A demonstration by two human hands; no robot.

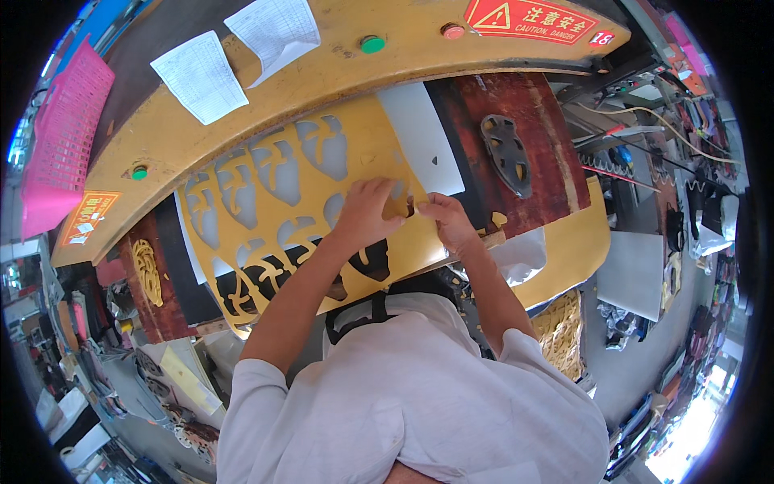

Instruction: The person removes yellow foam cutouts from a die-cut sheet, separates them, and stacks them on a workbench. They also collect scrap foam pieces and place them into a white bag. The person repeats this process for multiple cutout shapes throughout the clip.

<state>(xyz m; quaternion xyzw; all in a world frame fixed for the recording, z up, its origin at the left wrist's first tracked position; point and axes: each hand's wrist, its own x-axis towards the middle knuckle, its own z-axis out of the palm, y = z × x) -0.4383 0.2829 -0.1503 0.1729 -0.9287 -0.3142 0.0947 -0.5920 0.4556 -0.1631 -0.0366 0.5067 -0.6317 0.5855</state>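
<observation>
A yellow sheet [367, 133] with rows of sole-shaped cutouts lies across the press bed. Resting on its right half is my left hand [369, 211], fingers bent and the thumb apart from them. My right hand [448, 218] pinches the sheet at its right edge, close to my left thumb. A small dark gap or scrap shows between the two hands; which one I cannot tell. Under the sheet, a white sheet [419, 121] sticks out at the right. A dark cutting die [506, 156] sits on the red-brown board [552, 137] right of my hands.
The press's yellow beam [322, 87] curves across the far side, with green buttons and papers on it. A pink basket [68, 133] stands far left. A yellow openwork piece [146, 273] lies left of the sheet. Another yellow sheet [576, 242] extends at the right.
</observation>
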